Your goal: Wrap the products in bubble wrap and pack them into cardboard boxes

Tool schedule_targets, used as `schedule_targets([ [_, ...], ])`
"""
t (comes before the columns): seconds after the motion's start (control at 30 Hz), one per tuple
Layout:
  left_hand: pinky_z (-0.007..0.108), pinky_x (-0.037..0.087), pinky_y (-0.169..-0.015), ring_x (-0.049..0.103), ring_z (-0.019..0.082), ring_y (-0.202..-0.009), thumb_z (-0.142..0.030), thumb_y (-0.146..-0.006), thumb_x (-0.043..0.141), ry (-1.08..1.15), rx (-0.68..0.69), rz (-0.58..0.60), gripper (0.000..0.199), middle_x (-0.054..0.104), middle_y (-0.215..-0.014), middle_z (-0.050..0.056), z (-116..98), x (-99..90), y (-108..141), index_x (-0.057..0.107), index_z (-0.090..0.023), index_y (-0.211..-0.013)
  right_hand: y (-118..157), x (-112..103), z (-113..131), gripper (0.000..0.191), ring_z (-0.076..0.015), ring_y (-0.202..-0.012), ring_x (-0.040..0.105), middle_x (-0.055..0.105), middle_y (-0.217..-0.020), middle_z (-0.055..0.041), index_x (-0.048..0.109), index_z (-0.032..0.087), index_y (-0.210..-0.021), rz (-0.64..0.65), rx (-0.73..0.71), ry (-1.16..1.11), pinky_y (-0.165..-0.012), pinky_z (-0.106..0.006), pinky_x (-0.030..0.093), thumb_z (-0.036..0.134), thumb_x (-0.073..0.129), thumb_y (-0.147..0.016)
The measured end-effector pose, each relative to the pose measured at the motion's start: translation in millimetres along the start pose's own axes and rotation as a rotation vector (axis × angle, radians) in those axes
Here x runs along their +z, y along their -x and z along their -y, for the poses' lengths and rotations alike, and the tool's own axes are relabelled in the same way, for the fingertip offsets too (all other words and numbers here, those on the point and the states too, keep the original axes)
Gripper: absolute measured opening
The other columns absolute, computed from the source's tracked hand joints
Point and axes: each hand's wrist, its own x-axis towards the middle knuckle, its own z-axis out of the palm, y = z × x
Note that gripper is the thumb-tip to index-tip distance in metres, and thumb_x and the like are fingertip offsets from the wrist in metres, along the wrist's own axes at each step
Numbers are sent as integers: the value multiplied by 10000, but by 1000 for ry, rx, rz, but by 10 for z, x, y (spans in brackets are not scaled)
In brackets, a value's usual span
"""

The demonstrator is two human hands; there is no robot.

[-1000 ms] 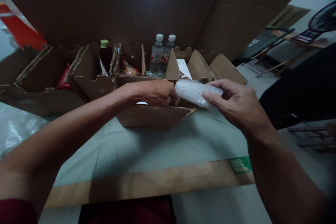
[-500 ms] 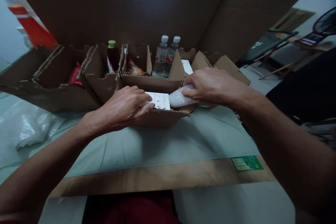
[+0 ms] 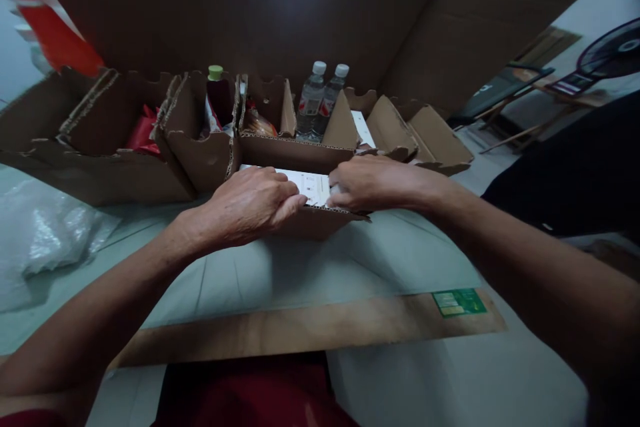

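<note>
In the near middle of a cloth-covered counter (image 3: 360, 267), an open cardboard box (image 3: 313, 225) holds a white carton (image 3: 314, 187) with small print on top. The left hand (image 3: 245, 203) lies across the carton and the box's near edge, fingers bent; I cannot tell whether it grips anything. At the carton's right end, the right hand (image 3: 373, 181) is closed on a piece of bubble wrap (image 3: 337, 190), mostly hidden by the fingers. Beyond the box stand two clear bottles (image 3: 311, 103) with white caps; farther left are a dark bottle (image 3: 218, 101) with a green cap and a red packet (image 3: 145, 131).
</note>
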Motion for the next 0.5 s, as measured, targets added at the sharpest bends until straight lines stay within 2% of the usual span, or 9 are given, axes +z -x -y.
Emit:
schedule_targets([
  [0.07, 324, 437, -703, 612, 206, -746, -409, -1066, 336, 5, 1, -5, 495, 690, -825, 82, -3, -1, 8, 671, -164, -795, 84, -64, 63, 165, -89, -498, 495, 638, -555, 19, 655, 184, -580, 368, -36, 163, -549, -260, 292, 192, 711, -734],
  [0.1, 323, 431, -699, 610, 204, -741, -409, -1065, 336, 8, -3, -6, 496, 690, -823, 82, -7, -5, 9, 669, -165, -789, 126, -105, 86, 137, -88, -509, 490, 651, -591, 23, 683, 187, -642, 460, -50, 229, -550, -261, 282, 188, 670, -778],
  [0.23, 315, 411, -667, 597, 196, -704, -379, -1058, 346, 9, -37, -5, 479, 691, -806, 80, -17, -22, -14, 660, -166, -765, 206, -135, 126, 130, -96, -540, 455, 657, -656, 9, 729, 206, -729, 367, -12, 364, -573, -275, 244, 211, 643, -826],
  [0.4, 334, 454, -689, 627, 206, -716, -363, -1052, 369, -9, -25, -2, 461, 707, -792, 84, -10, -11, -51, 684, -160, -784, 102, 5, 111, 125, -131, -522, 476, 647, -606, -12, 688, 220, -642, 366, -23, 364, -567, -285, 257, 178, 692, -760],
  [0.43, 350, 480, -722, 646, 217, -747, -358, -1051, 379, -9, -3, -41, 444, 718, -807, 87, -17, -9, -30, 701, -158, -819, 112, -1, 99, 103, -147, -539, 512, 667, -624, -21, 696, 222, -656, 354, -21, 340, -569, -287, 273, 185, 707, -752],
  [0.5, 401, 525, -841, 690, 250, -896, -345, -1043, 422, 14, 61, -208, 370, 753, -923, 98, -46, -5, 76, 730, -164, -946, 231, -56, 60, 37, -200, -641, 611, 741, -754, -56, 749, 220, -788, 236, -30, 284, -595, -303, 332, 225, 713, -780],
])
